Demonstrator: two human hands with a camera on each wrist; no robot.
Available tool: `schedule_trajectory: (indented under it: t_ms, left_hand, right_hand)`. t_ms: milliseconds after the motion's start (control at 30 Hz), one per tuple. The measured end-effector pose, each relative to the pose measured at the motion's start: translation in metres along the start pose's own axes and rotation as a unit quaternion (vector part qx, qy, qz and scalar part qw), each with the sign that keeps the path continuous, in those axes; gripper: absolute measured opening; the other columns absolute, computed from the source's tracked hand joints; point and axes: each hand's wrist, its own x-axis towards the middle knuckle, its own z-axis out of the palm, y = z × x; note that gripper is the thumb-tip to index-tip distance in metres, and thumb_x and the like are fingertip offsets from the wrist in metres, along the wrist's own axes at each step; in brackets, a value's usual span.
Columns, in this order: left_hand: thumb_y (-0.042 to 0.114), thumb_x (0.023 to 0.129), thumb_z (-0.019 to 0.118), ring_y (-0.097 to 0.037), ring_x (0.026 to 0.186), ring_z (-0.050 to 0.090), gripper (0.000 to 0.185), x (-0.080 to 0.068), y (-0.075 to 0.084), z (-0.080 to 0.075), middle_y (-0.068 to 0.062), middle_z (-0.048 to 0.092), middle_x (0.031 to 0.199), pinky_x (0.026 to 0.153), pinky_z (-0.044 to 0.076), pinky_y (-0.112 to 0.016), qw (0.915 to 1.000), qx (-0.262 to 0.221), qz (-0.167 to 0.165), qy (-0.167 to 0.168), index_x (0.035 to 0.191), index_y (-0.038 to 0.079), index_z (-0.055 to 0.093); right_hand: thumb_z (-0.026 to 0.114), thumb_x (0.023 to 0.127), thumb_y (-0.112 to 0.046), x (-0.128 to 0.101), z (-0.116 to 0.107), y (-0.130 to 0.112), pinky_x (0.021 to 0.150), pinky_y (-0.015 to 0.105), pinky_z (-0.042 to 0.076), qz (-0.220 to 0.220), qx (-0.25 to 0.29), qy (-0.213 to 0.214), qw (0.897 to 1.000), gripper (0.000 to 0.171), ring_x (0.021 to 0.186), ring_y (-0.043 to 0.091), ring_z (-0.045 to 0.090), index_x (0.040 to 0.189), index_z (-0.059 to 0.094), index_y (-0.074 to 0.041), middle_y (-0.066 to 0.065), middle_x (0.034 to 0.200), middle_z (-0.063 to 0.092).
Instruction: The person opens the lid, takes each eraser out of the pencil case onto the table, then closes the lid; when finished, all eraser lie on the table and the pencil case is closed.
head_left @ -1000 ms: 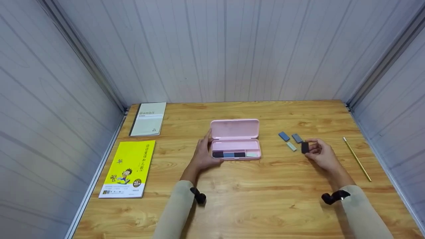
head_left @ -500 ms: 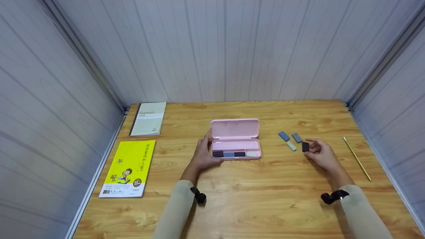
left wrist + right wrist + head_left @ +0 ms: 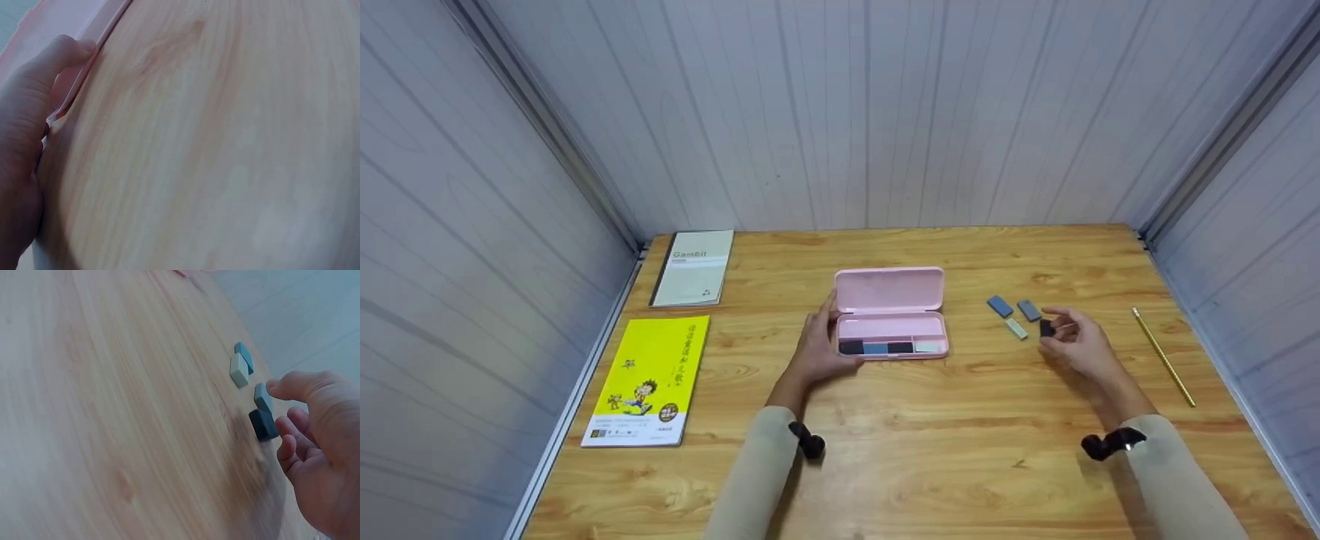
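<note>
Right hand (image 3: 1078, 346), having lowered the black eraser (image 3: 1045, 328) to the desk (image 3: 930, 435), loosened its fingers; left hand (image 3: 817, 351) stayed pressed open against the pink case (image 3: 891, 313).

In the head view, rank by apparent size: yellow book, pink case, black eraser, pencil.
1. yellow book
2. pink case
3. pencil: long but very thin
4. black eraser, beside the right hand, smallest.

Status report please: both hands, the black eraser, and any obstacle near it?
Left hand rests on pink case, open. Right hand fingertips at black eraser on table; grip unclear. Three erasers lie close beside it.
</note>
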Motion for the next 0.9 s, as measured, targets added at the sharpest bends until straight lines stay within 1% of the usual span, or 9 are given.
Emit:
schedule_trajectory:
  t_ms: [100, 267, 400, 533, 700, 833, 900]
  left_hand:
    - [0.036, 0.066, 0.104, -0.035, 0.14, 0.052, 0.144, 0.001, -0.001, 0.0, -0.017, 0.067, 0.149, 0.127, 0.042, -0.058, 1.0, 0.002, 0.004, 0.0, 0.181, 0.015, 0.02]
    - [0.034, 0.067, 0.105, -0.036, 0.14, 0.051, 0.144, 0.0, -0.001, 0.001, -0.017, 0.066, 0.15, 0.128, 0.041, -0.057, 1.0, -0.001, 0.0, -0.002, 0.182, 0.016, 0.02]
    - [0.036, 0.066, 0.104, -0.034, 0.14, 0.052, 0.145, 0.001, -0.001, 0.0, -0.016, 0.067, 0.149, 0.127, 0.042, -0.058, 1.0, 0.0, 0.003, 0.001, 0.182, 0.016, 0.02]
    - [0.038, 0.067, 0.103, -0.035, 0.14, 0.052, 0.144, 0.001, -0.001, 0.0, -0.016, 0.067, 0.149, 0.126, 0.042, -0.058, 1.0, -0.003, 0.006, 0.0, 0.182, 0.015, 0.02]
    - [0.037, 0.067, 0.104, -0.035, 0.141, 0.051, 0.144, 0.001, -0.002, 0.0, -0.015, 0.068, 0.149, 0.126, 0.042, -0.058, 1.0, -0.003, 0.001, 0.0, 0.181, 0.014, 0.021]
    - [0.037, 0.068, 0.103, -0.035, 0.141, 0.051, 0.143, 0.0, 0.0, 0.0, -0.015, 0.067, 0.15, 0.127, 0.041, -0.057, 1.0, 0.0, -0.002, -0.003, 0.181, 0.014, 0.021]
    - [0.037, 0.068, 0.103, -0.035, 0.14, 0.051, 0.141, 0.0, 0.001, -0.001, -0.015, 0.067, 0.15, 0.127, 0.042, -0.056, 1.0, 0.004, -0.003, -0.003, 0.181, 0.012, 0.022]
  right_hand:
    - [0.074, 0.103, 0.003, 0.001, 0.007, -0.005, 0.084, 0.012, 0.049, -0.007, -0.004, -0.002, 1.0, 0.056, 0.096, 0.001, 0.058, 0.157, 0.056, 0.008, 0.026, 0.128, 0.06]
    - [0.075, 0.101, 0.006, 0.004, 0.018, -0.013, 0.082, 0.014, 0.051, -0.025, 0.014, -0.015, 0.999, 0.055, 0.094, 0.0, 0.059, 0.153, 0.057, 0.011, 0.028, 0.125, 0.064]
    - [0.078, 0.1, 0.004, 0.007, 0.027, -0.021, 0.082, 0.014, 0.052, -0.052, 0.026, -0.021, 0.998, 0.052, 0.094, -0.001, 0.06, 0.148, 0.061, 0.012, 0.025, 0.121, 0.066]
    - [0.078, 0.099, 0.005, 0.01, 0.038, -0.029, 0.083, 0.014, 0.052, -0.074, 0.031, -0.027, 0.996, 0.047, 0.094, 0.001, 0.061, 0.144, 0.064, 0.011, 0.022, 0.115, 0.066]
    - [0.079, 0.098, 0.007, 0.015, 0.053, -0.036, 0.086, 0.016, 0.053, -0.087, 0.03, -0.041, 0.995, 0.046, 0.098, 0.009, 0.065, 0.142, 0.065, 0.011, 0.021, 0.113, 0.067]
    - [0.08, 0.097, 0.007, 0.018, 0.064, -0.044, 0.086, 0.019, 0.053, -0.103, 0.021, -0.053, 0.993, 0.045, 0.099, 0.019, 0.067, 0.14, 0.066, 0.011, 0.025, 0.112, 0.069]
    - [0.079, 0.098, 0.006, 0.02, 0.068, -0.05, 0.087, 0.02, 0.053, -0.103, 0.024, -0.065, 0.992, 0.045, 0.102, 0.025, 0.068, 0.141, 0.067, 0.01, 0.026, 0.114, 0.069]
